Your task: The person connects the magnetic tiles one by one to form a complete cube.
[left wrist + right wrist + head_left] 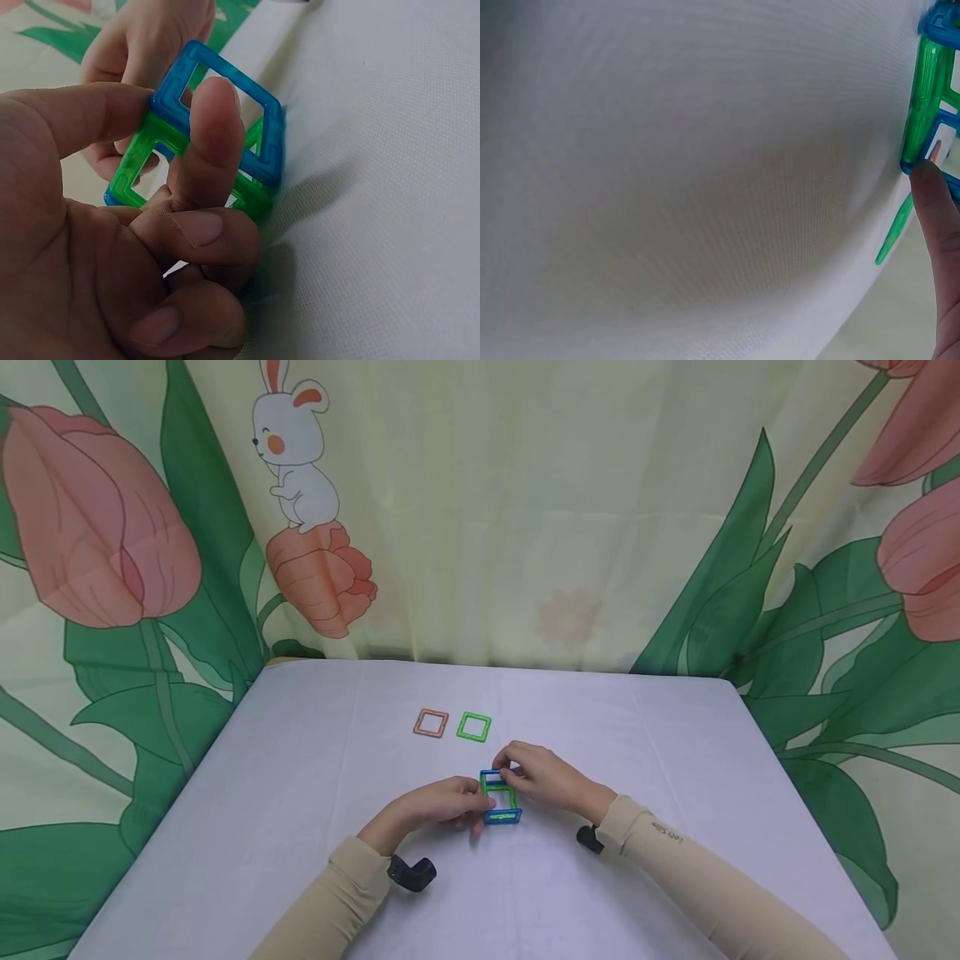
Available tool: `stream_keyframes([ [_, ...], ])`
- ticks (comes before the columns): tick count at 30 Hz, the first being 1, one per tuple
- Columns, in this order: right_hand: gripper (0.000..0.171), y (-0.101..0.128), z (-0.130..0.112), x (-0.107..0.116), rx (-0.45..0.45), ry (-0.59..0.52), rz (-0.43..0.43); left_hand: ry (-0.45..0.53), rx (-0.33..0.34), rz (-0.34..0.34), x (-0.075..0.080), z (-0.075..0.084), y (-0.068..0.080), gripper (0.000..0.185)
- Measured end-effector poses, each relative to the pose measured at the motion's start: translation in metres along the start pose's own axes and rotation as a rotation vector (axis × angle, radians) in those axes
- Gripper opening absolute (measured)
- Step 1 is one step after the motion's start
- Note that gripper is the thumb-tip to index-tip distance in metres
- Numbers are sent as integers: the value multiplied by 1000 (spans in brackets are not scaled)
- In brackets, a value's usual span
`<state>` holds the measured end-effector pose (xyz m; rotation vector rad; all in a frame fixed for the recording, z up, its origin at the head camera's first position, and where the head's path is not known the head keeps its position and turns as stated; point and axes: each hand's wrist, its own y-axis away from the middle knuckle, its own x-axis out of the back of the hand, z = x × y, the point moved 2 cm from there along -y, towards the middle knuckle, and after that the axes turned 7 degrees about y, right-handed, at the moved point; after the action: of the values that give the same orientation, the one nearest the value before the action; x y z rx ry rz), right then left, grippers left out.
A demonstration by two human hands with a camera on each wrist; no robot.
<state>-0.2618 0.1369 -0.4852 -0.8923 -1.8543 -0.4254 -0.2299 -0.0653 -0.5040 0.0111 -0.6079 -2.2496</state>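
A small box of blue and green square magnetic tiles (502, 817) stands on the white cloth, with blue squares at its near and far ends and green ones between. My left hand (450, 802) holds its near left side. In the left wrist view, the thumb touches a corner of the near blue tile (262, 88) while the index finger crosses its face; the other fingers are curled. From the far right, my right hand (543, 777) pinches the far blue tile (489, 773). One right fingertip rests at a blue corner beside a green tile (924, 105) in the right wrist view.
Beyond the hands, an orange square tile (420, 723) and a green square tile (461, 727) lie flat side by side. The white-clothed table (225, 860) ends at a printed curtain (480, 527). A black wrist camera (412, 875) sits below the left cuff.
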Motion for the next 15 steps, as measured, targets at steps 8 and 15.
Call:
stream_keyframes([
  [8, 11, 0, 2, -1, 3, 9, 3, -22, 1, 79, 1, -1, 1, 35],
  [15, 12, -1, 5, -3, -14, -7, -8, 15, -26, 277, 13, -3, -2, 33],
])
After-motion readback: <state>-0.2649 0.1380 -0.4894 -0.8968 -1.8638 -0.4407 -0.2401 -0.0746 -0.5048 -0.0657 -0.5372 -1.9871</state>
